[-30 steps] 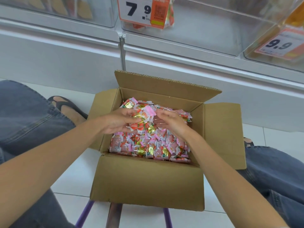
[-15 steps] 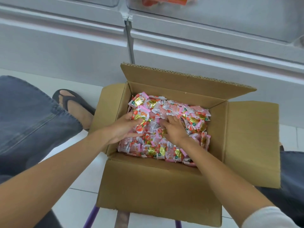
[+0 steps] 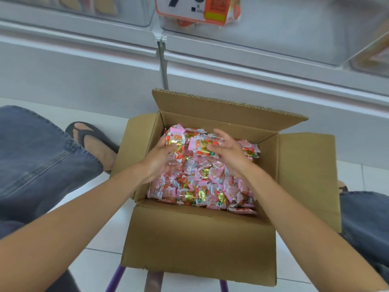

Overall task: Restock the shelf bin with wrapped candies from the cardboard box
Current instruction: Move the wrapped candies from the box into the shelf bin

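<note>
Scooping in the cardboard box [image 3: 200,239] — left hand [image 3: 162,158] curls round wrapped candies [image 3: 200,186], right hand [image 3: 230,151] cups them, fingers straight — next, lift to shelf bin [image 3: 284,39].

Price tag [image 3: 197,9], 12 o'clock: cut off by the top edge; small print unreadable. Bin [image 3: 273,32], 1 o'clock: blurred, contents indistinct. Left grip [image 3: 160,159]: fingertips buried among candies [image 3: 202,186]; hold cannot be determined. Right grip [image 3: 229,152]: covers the candies beneath it. Box [image 3: 200,245]: floor hidden by candies. Purple legs [image 3: 115,279], 6 o'clock: tops hidden under box, cut off by the bottom edge. Foot [image 3: 342,186], 3 o'clock: mostly behind the flap [image 3: 307,175].
</note>
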`<control>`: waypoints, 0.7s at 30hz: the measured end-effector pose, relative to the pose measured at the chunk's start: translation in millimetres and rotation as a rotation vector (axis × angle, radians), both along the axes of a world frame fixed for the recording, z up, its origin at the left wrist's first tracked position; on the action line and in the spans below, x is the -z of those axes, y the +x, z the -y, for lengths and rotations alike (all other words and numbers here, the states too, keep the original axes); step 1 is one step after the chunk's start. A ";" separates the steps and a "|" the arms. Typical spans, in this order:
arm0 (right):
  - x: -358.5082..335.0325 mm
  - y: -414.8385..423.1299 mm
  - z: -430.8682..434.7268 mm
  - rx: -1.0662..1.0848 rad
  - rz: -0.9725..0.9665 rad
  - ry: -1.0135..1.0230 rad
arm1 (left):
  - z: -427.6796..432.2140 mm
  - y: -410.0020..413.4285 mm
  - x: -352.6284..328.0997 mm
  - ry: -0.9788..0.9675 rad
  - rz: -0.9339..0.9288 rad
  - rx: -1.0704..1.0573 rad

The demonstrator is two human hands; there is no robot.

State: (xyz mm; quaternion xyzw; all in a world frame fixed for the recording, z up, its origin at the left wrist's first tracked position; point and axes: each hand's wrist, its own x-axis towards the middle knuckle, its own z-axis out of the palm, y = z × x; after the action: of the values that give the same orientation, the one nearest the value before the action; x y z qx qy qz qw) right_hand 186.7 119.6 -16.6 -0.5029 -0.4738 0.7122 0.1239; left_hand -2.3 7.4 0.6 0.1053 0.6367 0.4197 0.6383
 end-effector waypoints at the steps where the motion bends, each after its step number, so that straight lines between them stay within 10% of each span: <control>1: -16.6 -3.0 -1.1 0.069 -0.102 -0.102 | -3.8 2.3 -7.1 0.022 0.000 -0.019; 13: -149.0 -35.5 15.4 0.074 0.052 0.434 | -41.9 32.6 -128.0 0.420 -0.055 0.001; 21: -256.9 -40.7 -25.5 -0.062 -0.254 0.493 | -74.2 24.1 -233.3 0.669 -0.406 0.082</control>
State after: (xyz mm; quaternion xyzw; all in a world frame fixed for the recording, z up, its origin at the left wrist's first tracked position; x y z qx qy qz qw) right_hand 146.0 145.1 240.2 -0.3496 -0.6287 0.6362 0.2789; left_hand 21.8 81.6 233.9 0.4136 0.5735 0.5488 0.4459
